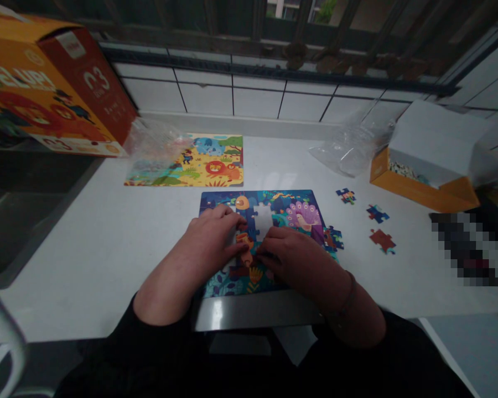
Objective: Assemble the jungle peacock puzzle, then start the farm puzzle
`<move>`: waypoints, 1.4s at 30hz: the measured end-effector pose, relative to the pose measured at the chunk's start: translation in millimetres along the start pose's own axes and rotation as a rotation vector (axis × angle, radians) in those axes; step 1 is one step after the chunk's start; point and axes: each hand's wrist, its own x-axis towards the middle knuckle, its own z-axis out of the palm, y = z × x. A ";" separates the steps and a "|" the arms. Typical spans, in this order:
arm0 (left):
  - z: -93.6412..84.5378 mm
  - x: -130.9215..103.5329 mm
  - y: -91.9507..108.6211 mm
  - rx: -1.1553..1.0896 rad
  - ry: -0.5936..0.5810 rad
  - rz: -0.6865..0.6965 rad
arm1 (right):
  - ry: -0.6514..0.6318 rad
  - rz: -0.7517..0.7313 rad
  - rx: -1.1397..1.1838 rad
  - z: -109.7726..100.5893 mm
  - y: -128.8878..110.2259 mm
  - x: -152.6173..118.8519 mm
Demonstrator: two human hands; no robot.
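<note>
A partly assembled jigsaw puzzle (302, 213), with a peacock on a dark blue ground, lies on the counter in front of me. A light gap shows in its upper middle. My left hand (216, 235) rests over its left side, thumb and fingertips apart, beside an orange animal picture. Over the lower middle, my right hand (292, 254) has its fingertips curled together against the puzzle; whatever they grip is hidden. One puzzle piece (334, 238) touches or overlaps the right edge. Farther right lie a small piece (346, 195), a blue piece (377, 213) and a reddish-brown piece (383, 241).
Behind the puzzle is a yellow animal picture (219, 160), partly under clear plastic (157, 143). A large orange box (87, 83) stands at left near a dark sink (8, 271). At right are a plastic bag (344, 149), an open orange box (423, 190) and a blurred dark object (465, 249).
</note>
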 end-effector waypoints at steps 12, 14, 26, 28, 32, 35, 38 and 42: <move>1.5 -2.4 -4.4 -0.007 0.016 0.049 | 0.011 -0.007 0.048 -1.7 -7.0 -0.1; 1.3 -2.1 -4.6 -0.012 0.017 0.053 | 0.016 -0.016 0.054 0.0 -5.3 0.0; 0.2 0.8 -2.2 0.009 0.003 0.039 | -0.006 -0.094 -0.020 2.0 -5.3 -0.7; -1.1 0.5 -1.0 0.018 -0.006 0.032 | -0.014 -0.109 -0.032 1.1 -8.6 0.8; -0.6 0.2 -1.9 0.030 0.005 0.041 | -0.061 -0.119 -0.010 -13.4 -6.2 -2.0; 1.9 0.4 -5.2 0.010 0.030 0.085 | 0.072 0.066 -0.051 -36.6 17.8 -19.7; 1.6 -1.5 -9.6 0.016 0.073 0.094 | 0.327 0.353 -0.197 -58.3 58.7 -50.3; -6.8 -7.9 -20.5 0.118 0.192 -0.128 | 0.350 0.536 -0.216 -65.4 103.1 -84.6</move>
